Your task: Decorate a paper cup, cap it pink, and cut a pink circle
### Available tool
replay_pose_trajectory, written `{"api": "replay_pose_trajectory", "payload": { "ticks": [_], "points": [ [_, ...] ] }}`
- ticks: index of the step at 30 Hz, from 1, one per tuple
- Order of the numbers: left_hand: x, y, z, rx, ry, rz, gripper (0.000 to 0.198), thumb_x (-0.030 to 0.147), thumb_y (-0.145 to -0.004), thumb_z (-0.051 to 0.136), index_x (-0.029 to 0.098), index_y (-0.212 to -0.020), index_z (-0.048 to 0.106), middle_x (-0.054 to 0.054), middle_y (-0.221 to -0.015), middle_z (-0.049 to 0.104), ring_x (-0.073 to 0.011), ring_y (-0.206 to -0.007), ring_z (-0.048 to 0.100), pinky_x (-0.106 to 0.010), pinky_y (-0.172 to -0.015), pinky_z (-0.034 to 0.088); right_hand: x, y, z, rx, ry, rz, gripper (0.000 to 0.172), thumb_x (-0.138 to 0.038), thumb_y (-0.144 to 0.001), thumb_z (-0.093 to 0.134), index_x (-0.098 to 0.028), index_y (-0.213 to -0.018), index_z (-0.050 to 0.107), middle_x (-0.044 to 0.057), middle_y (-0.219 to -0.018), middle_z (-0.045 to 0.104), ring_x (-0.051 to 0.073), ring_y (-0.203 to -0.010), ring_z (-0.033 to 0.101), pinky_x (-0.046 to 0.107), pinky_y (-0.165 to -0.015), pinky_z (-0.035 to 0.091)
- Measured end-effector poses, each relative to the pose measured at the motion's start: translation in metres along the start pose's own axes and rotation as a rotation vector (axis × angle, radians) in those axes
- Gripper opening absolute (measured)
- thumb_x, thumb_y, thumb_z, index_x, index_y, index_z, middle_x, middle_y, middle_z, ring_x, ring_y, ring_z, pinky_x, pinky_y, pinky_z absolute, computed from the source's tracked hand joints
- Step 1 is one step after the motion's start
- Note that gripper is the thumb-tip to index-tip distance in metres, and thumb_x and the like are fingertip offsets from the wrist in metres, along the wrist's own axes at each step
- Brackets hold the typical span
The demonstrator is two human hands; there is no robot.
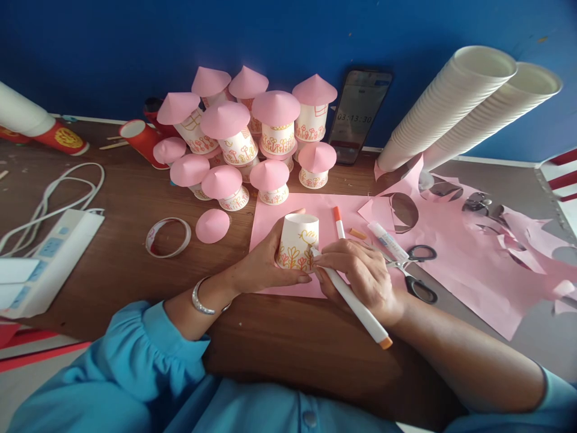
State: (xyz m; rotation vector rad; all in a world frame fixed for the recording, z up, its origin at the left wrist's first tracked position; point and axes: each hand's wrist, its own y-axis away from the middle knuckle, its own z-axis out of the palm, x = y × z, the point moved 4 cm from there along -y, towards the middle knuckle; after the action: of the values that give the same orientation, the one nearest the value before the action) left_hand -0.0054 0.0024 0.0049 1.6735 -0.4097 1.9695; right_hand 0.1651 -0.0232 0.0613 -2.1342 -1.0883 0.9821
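Observation:
My left hand (264, 261) is wrapped round an upside-down white paper cup (298, 240) with orange and yellow drawings, standing on a pink paper sheet (311, 207). My right hand (360, 273) grips a white marker (356, 304) with an orange end, its tip touching the cup's lower side. A silver bracelet (201, 299) is on my left wrist. Both sleeves are blue.
A pile of decorated cups with pink cone roofs (252, 135) stands behind. One loose pink cone (212, 225), a tape roll (168, 237), another marker (338, 221), a glue stick (387, 240), scissors (417, 273), cut pink paper (487, 252), stacked cups (455, 102), a phone (358, 114), a power strip (49, 258).

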Motion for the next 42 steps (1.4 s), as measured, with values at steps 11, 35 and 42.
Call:
{"api": "replay_pose_trajectory", "payload": {
  "ticks": [11,35,42],
  "points": [
    [0.0011,-0.0001,0.0001,0.003,0.042,-0.035,0.104,0.030,-0.071,0.091,0.034,-0.155,0.030,-0.004,-0.116,0.058,-0.0235,-0.105,0.062,-0.037,-0.085,0.057,0.0024,0.0022,-0.0005,0.007,0.002,0.032,0.028,-0.004,-0.087,0.061,-0.020,-0.111,0.057,0.003,-0.083,0.070,0.017,-0.068,0.068,0.028,-0.061,0.057],
    [0.0026,0.0002,0.0003,0.033,-0.069,-0.032,0.110,0.031,-0.071,0.090,0.036,-0.160,0.026,-0.005,-0.120,0.055,-0.0234,-0.106,0.058,-0.038,-0.089,0.055,-0.0020,-0.0008,-0.0009,0.003,0.001,0.019,0.021,-0.006,-0.090,0.061,-0.019,-0.107,0.057,0.004,-0.082,0.070,0.016,-0.067,0.067,0.028,-0.058,0.056],
    [0.0025,0.0011,0.0003,0.034,-0.056,-0.030,0.110,0.033,-0.071,0.091,0.034,-0.160,0.026,-0.005,-0.119,0.057,-0.0241,-0.108,0.060,-0.038,-0.089,0.056,-0.0025,-0.0001,0.0008,0.010,-0.009,0.025,0.022,-0.005,-0.089,0.062,-0.019,-0.105,0.057,0.004,-0.081,0.069,0.016,-0.067,0.068,0.028,-0.058,0.056]
  ]
}}
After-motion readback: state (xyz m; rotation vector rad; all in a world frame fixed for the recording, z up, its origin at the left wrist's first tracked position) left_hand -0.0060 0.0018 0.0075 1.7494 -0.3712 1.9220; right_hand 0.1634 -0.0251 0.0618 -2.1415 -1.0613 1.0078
